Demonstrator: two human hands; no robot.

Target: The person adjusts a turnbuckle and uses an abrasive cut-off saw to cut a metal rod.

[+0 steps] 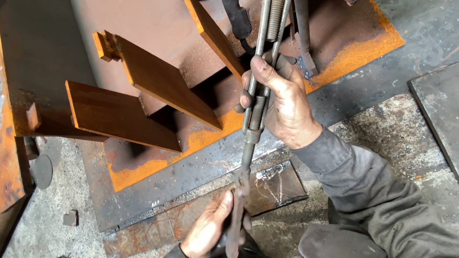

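Note:
A long rusty turnbuckle with threaded rods runs from the top of the view down toward me. My right hand is closed around its middle frame, thumb on top. My left hand grips the lower rod end near the bottom edge. The lower end hangs just above a thin scrap plate on the floor. The top end of the turnbuckle runs out of view.
A rusted steel base plate with orange edges carries several upright welded fins. A large rusty plate stands at the left. A dark cable hangs at the top. A grey steel sheet lies at the right. Small metal offcuts lie on the concrete.

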